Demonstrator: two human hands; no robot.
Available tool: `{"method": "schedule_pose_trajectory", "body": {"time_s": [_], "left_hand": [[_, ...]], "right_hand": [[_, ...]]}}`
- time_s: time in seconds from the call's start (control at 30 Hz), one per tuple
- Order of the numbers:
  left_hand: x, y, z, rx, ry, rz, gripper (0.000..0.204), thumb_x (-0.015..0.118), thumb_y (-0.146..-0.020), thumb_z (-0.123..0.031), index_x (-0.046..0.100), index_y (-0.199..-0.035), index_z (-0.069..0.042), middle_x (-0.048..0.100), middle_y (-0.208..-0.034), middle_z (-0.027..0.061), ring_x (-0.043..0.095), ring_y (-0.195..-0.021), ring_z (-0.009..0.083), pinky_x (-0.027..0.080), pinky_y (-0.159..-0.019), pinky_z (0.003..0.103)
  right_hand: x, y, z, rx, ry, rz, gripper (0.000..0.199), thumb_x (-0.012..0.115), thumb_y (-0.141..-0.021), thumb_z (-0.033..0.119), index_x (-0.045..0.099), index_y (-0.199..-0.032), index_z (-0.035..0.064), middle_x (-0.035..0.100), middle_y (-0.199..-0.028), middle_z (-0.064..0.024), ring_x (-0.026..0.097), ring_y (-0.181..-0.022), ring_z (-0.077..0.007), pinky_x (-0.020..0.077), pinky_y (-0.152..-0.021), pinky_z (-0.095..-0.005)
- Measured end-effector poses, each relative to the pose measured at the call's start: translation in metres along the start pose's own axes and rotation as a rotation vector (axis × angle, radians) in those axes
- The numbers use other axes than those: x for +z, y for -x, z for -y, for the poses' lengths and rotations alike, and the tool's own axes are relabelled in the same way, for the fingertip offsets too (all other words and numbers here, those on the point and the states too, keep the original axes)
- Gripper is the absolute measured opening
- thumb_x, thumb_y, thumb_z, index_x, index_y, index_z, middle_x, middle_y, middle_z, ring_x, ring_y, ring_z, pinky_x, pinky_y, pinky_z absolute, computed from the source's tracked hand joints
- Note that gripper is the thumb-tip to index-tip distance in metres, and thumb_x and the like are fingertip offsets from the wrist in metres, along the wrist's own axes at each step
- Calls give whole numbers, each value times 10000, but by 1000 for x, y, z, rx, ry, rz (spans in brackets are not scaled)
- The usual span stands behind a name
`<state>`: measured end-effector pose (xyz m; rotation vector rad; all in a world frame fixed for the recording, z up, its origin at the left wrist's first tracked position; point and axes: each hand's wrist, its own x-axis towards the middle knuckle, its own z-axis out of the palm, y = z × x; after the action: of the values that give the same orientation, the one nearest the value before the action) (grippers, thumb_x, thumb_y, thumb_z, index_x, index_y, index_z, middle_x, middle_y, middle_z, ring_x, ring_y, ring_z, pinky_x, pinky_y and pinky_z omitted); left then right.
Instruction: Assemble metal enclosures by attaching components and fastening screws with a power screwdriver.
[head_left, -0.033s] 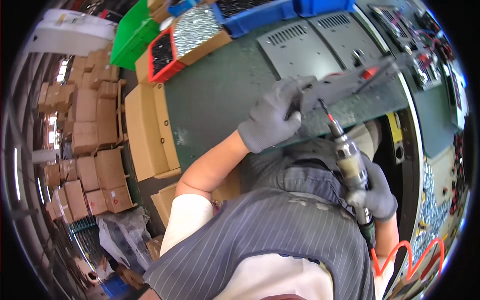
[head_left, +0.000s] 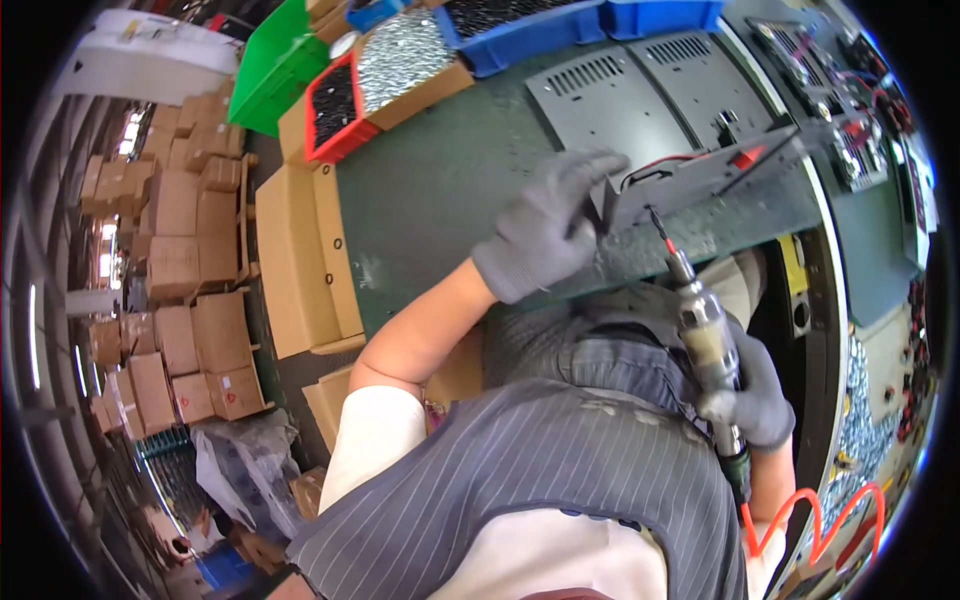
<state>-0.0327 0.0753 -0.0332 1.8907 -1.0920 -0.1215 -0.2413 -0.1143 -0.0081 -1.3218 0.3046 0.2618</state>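
Observation:
My left hand (head_left: 540,228), in a grey glove, is closed around the left end of a grey metal panel (head_left: 690,190). The panel stands on edge near the bench front, and a red wire (head_left: 660,161) shows behind it. In my right hand (head_left: 755,395), also gloved, is a pneumatic screwdriver (head_left: 708,340) with a metal and tan body. Its bit (head_left: 657,222) points up and left, with the tip at the panel's near face. Whether the tip sits in a hole or on a screw is too small to tell. A coiled orange air hose (head_left: 815,525) trails from the tool's rear.
Two flat grey vented panels (head_left: 615,105) lie farther back on the dark green bench (head_left: 430,200). Beyond them stand blue bins (head_left: 535,40), a red bin of dark screws (head_left: 335,110) and a carton of silvery screws (head_left: 400,60). An open cardboard box (head_left: 290,265) is at left; electronic assemblies (head_left: 850,140) are at right.
The view has shifted slightly, and the metal panel has tilted a little, showing more of the red wire behind it. Both hands keep their holds.

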Motion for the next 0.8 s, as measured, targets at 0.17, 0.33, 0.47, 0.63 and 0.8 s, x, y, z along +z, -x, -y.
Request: {"method": "schedule_pose_trajectory", "body": {"time_s": [0.17,0.33,0.47,0.63,0.8], "left_hand": [[-88,8,100,-278,-464,-283,338,590,-760,-63,589,-1097,-84,585,-1018,128,594,-925,243,470,-841,331],[-125,6,156,-421,-562,-336,269,607,-793,-147,621,-1061,-130,602,-982,94,618,-841,226,484,-780,323],[-123,0,164,-414,-862,-266,254,604,-799,-214,629,-1044,-152,609,-963,88,614,-831,230,484,-759,335],[-118,-1,146,-580,-687,-325,249,578,-821,-299,635,-1015,-152,615,-979,90,595,-894,266,471,-795,381],[-107,-12,152,-495,-942,-290,263,573,-829,-318,644,-1013,-144,615,-997,91,600,-888,272,471,-793,383]], "right_hand": [[-14,9,-16,150,-3,27,702,793,-549,237,509,-1133,-31,556,-898,-14,498,-785,-86,416,-715,-235],[-19,-9,-64,34,237,-113,589,771,-611,186,522,-1105,-17,554,-854,-19,481,-748,-94,427,-716,-251],[-22,-12,-74,68,181,-91,578,772,-621,177,518,-1105,-13,557,-859,-19,491,-755,-97,430,-718,-258],[-23,-14,-75,124,69,-72,577,778,-620,163,516,-1106,-6,566,-882,-21,500,-772,-100,432,-728,-260],[-28,-16,-76,123,38,-43,590,788,-618,165,514,-1112,-5,568,-901,-21,501,-788,-98,431,-742,-258]]}}
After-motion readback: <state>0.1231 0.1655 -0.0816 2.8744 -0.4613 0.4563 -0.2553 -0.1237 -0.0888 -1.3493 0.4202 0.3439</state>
